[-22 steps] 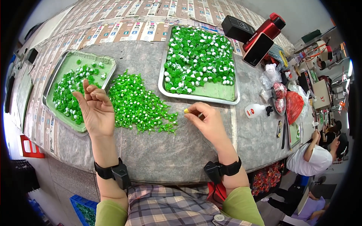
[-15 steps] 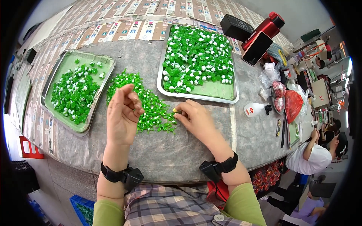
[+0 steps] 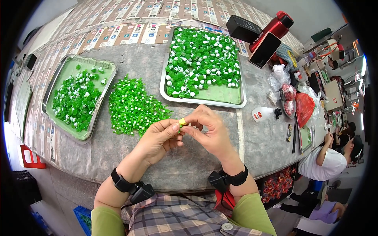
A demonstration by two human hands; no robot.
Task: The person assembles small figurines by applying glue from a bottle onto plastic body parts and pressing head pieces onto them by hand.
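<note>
My left hand (image 3: 159, 137) and my right hand (image 3: 208, 131) meet fingertip to fingertip above the grey-covered table, just right of a pile of small green plastic pieces with white spots (image 3: 136, 108). Both pinch what looks like a small green piece (image 3: 179, 131), mostly hidden by the fingers. A yellow band (image 3: 182, 122) shows at my right fingertips. Beyond my right hand, a metal tray (image 3: 204, 103) holds many green pieces with white ball-shaped parts. Left of the pile, a second green-lined tray (image 3: 84, 135) holds a smaller heap of similar pieces.
At the far right stand a black box (image 3: 243, 28), a red bottle (image 3: 271, 29) and a phone (image 3: 265, 50). Nearer lie a white squeeze bottle (image 3: 262, 114), a red plastic bag (image 3: 305, 109) and a dark pen-like stick (image 3: 294, 138). Another person (image 3: 321, 163) sits at the right.
My left hand has come down and right from above the pile to meet my right hand. My right hand has shifted slightly right and toward me. The pile's right edge looks drawn in.
</note>
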